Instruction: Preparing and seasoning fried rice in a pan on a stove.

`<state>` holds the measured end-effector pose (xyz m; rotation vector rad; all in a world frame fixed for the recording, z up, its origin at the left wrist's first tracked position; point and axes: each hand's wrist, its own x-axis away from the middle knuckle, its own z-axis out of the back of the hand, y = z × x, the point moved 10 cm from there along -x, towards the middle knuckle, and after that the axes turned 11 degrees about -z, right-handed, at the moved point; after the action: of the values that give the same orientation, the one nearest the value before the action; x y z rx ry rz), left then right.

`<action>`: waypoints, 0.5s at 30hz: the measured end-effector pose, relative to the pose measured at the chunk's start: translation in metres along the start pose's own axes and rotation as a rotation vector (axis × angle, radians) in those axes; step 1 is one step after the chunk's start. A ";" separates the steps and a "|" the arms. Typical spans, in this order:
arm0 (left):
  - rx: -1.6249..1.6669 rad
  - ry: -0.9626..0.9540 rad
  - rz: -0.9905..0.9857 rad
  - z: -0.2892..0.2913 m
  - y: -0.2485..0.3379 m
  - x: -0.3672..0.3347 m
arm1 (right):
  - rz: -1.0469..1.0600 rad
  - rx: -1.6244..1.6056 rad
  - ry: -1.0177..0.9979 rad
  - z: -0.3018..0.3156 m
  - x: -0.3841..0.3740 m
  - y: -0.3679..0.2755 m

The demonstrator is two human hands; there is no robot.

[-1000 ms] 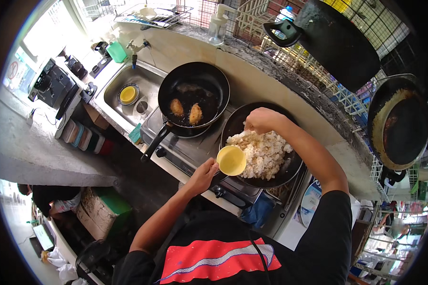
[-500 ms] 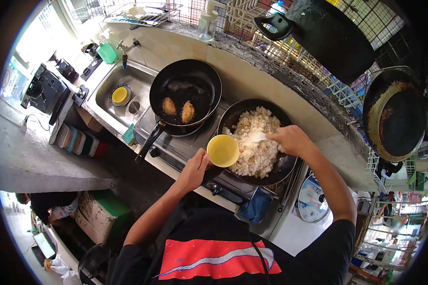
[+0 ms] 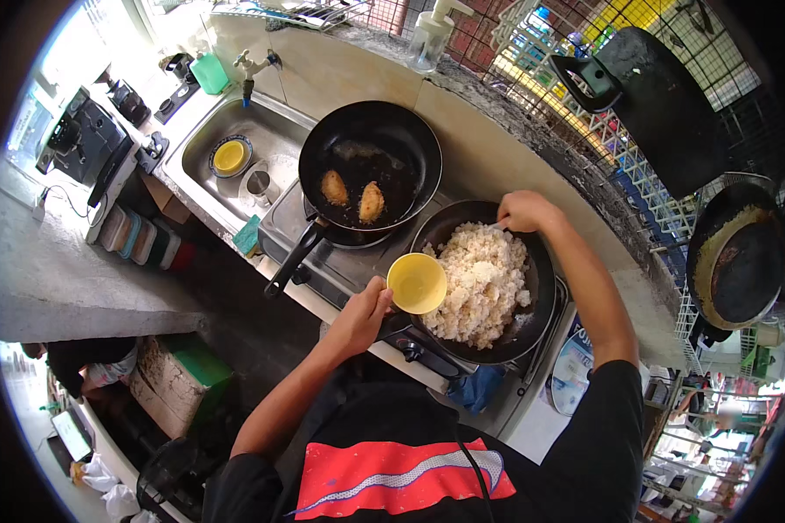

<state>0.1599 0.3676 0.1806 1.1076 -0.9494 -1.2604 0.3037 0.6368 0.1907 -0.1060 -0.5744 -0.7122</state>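
In my left hand (image 3: 362, 318) is a yellow bowl (image 3: 417, 283), gripped by its side and tilted so that its inside shows. It hangs over the near left rim of a black wok (image 3: 541, 305) on the stove. A mound of cooked rice (image 3: 480, 288) fills much of the wok. My right hand (image 3: 529, 212), at the wok's far edge, is closed around a pale spoon-like utensil (image 3: 500, 227), whose lower end is hidden by the rice. To the left, a black frying pan (image 3: 401, 148) holds two browned fried pieces (image 3: 371, 202) in oil.
The frying pan's handle (image 3: 292, 259) juts over the stove's front edge. A sink (image 3: 187, 166) with a small yellow bowl and a metal cup lies to the left. Dark pans (image 3: 672, 113) hang at the right. A blue cloth (image 3: 478, 388) hangs by the stove front.
My right hand has moved from above the rice toward the wok's far edge, taking the utensil along. My left hand still holds the bowl by the rice. The whole view has shifted slightly.
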 end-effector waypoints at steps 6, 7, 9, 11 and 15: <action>0.024 0.062 0.026 0.000 -0.007 0.005 | 0.260 -0.453 -0.277 -0.037 -0.008 -0.061; 0.045 0.077 0.020 0.001 -0.008 0.005 | 0.261 -0.337 -0.255 -0.038 -0.002 -0.061; 0.037 0.082 0.031 0.001 -0.011 0.008 | 0.321 -0.301 -0.196 -0.020 0.020 -0.074; 0.035 0.068 0.033 -0.005 -0.012 0.008 | 0.324 -0.212 -0.119 -0.005 0.049 -0.071; 0.079 0.096 0.035 -0.008 -0.016 0.009 | 0.249 0.056 0.091 -0.001 0.105 -0.060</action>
<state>0.1643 0.3594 0.1627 1.1980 -0.9490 -1.1396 0.3299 0.5294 0.2399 -0.0904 -0.4840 -0.4565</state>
